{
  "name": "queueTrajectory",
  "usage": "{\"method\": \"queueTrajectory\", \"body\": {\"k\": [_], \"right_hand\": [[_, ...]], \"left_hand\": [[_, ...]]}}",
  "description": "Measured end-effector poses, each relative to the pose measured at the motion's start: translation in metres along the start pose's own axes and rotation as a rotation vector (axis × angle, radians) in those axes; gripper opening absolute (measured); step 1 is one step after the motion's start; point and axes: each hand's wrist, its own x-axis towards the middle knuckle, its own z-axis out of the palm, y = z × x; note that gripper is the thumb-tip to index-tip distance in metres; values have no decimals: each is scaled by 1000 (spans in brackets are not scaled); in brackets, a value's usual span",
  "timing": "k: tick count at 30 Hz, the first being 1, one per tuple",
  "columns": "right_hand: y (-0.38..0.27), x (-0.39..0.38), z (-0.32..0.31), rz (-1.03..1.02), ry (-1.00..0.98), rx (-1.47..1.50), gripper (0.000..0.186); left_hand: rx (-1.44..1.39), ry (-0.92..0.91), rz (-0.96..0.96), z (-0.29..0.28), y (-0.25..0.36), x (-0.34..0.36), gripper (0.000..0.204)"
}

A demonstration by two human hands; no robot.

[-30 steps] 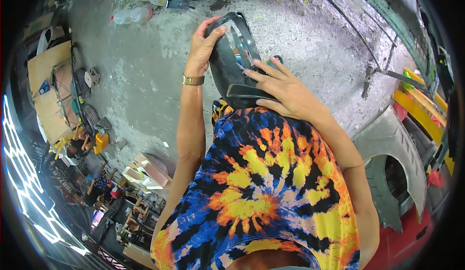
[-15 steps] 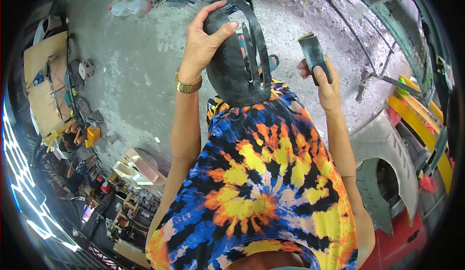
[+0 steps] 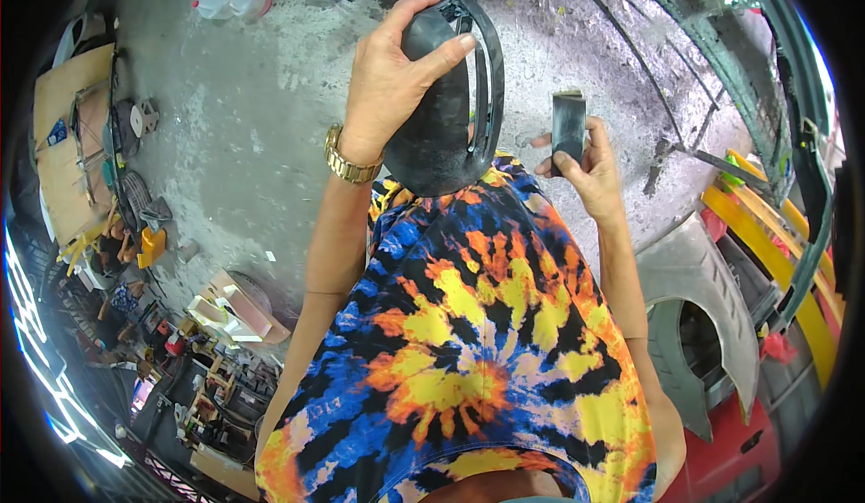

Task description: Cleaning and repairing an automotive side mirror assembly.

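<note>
My left hand [image 3: 387,79] grips the upper left of a black curved plastic car part [image 3: 431,156] with a long cut-out along its right side, its lower end against my tie-dye shirt [image 3: 478,323]. Off to the right, apart from the part, my right hand [image 3: 581,165] holds a small dark folded sanding sheet [image 3: 568,115] upright between thumb and fingers, with a pale upper edge showing.
Plastic jugs [image 3: 234,4] lie at the top. Cardboard sheets [image 3: 63,169] and co-workers [image 3: 122,305] are at left, near a cluttered bench [image 3: 225,413]. A bare grey fender [image 3: 721,323], yellow panels [image 3: 739,214] and a red door [image 3: 739,449] are at right.
My right hand has left the part's face and moved right, now holding the dark sheet upright. My left hand and the part have shifted slightly up and right, the part more upright.
</note>
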Motion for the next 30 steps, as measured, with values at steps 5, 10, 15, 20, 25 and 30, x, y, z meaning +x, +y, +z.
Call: {"method": "queueTrajectory", "body": {"k": [5,10,15,20,25,30], "right_hand": [[12,22,18,45,-44,-215,36],[41,49,47,204,-187,-190,30],[75,60,55,263,-122,-435,18],[97,66,42,339,-143,-292,14],[126,67,39,383,-49,393,17],[135,73,37,416,-55,565,20]], "left_hand": [[356,21,61,3,-56,16,62],[489,-93,-179,3,-171,22,90],[324,-122,-573,9,-228,3,105],[301,-140,-550,10,-227,2,91],[-99,-166,-615,12,-193,-6,65],[-401,-217,-647,-12,-192,-17,50]]}}
